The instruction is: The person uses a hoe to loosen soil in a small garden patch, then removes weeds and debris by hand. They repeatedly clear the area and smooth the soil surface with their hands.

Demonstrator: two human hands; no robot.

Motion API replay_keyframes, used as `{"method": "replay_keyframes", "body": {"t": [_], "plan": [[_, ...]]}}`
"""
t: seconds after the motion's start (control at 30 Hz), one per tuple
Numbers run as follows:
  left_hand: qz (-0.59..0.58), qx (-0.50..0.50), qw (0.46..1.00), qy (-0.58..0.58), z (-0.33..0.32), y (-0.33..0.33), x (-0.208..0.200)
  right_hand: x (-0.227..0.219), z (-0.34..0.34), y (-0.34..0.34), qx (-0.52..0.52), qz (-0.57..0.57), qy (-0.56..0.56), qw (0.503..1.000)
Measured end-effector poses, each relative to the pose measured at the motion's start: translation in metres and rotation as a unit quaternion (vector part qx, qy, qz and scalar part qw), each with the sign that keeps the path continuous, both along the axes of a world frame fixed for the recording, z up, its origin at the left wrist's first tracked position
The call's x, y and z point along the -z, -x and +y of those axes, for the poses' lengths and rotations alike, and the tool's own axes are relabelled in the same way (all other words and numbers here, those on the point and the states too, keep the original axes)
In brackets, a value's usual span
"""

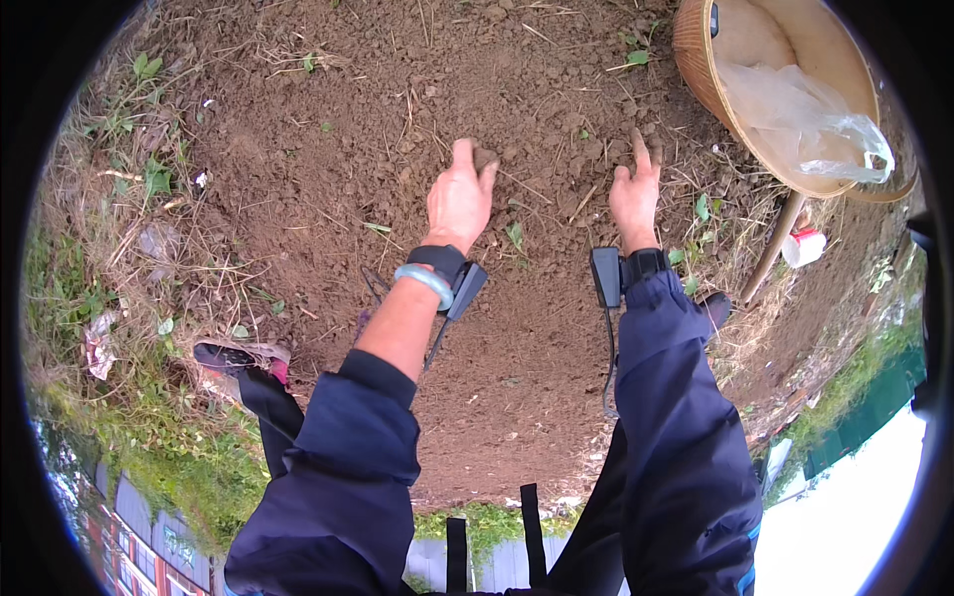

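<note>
**Left hand (460, 204) and right hand (634, 202) reached down to the brown soil (328, 179)**

The soil spread beneath both hands, crumbly and strewn with dry stalks, with green plants (84, 288) along its left edge. Past the middle, toward its far edge, the left hand pointed downward, its fingers (463, 152) bunched with a narrow gap beside the thumb; whether they pinched anything, I could not tell. The right hand was level with it, a short way off, its index and middle fingers (640, 149) extended and slightly parted, the thumb standing off to the side.

A pale green bangle (425, 284) circled the left wrist beside a dark strap (437, 260); another dark strap (647, 265) wrapped the right. Each wrist carried a grey device, its cable trailing back.

Near the soil's far right corner, a round brown basket (704, 74) held a clear plastic bag (810, 114) that spilled over its rim. Below the basket, a wooden handle (773, 248) slanted beside a red-and-white cup (803, 247).
</note>
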State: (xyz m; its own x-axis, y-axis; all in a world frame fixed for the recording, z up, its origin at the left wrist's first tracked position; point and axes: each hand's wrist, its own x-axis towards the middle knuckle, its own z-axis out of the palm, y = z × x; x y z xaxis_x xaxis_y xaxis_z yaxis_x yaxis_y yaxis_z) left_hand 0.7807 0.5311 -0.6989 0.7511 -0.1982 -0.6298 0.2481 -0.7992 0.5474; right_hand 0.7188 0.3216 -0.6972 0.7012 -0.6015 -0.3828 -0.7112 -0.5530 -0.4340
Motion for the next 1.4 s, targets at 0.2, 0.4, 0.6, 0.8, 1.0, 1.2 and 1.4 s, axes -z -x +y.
{"method": "replay_keyframes", "body": {"t": [0.2,0.4,0.6,0.8,1.0,1.2,1.4], "plan": [[0.073,-0.063,0.993,-0.073,0.11,0.042,-0.015,-0.006,0.136,0.083,-0.342,0.048,-0.072,0.936],[0.116,0.081,0.966,-0.217,0.129,0.065,-0.05,-0.008,0.062,0.103,-0.7,0.091,0.013,0.708],[-0.087,0.068,0.981,-0.16,0.084,-0.005,-0.032,0.011,-0.009,-0.051,-0.355,0.018,0.152,0.922],[-0.104,0.319,0.93,-0.149,0.049,0.022,0.002,0.005,0.117,0.027,-0.368,0.061,0.044,0.927],[0.159,0.472,0.838,-0.223,0.102,0.147,-0.017,-0.03,0.116,0.181,-0.598,0.213,-0.028,0.772],[0.212,0.357,0.9,-0.133,0.087,0.115,-0.002,-0.01,0.075,0.113,-0.459,0.265,-0.218,0.82],[0.018,0.052,0.998,-0.005,0.016,0.011,0.013,0.005,0.026,-0.017,-0.289,0.0,-0.016,0.957]]}}
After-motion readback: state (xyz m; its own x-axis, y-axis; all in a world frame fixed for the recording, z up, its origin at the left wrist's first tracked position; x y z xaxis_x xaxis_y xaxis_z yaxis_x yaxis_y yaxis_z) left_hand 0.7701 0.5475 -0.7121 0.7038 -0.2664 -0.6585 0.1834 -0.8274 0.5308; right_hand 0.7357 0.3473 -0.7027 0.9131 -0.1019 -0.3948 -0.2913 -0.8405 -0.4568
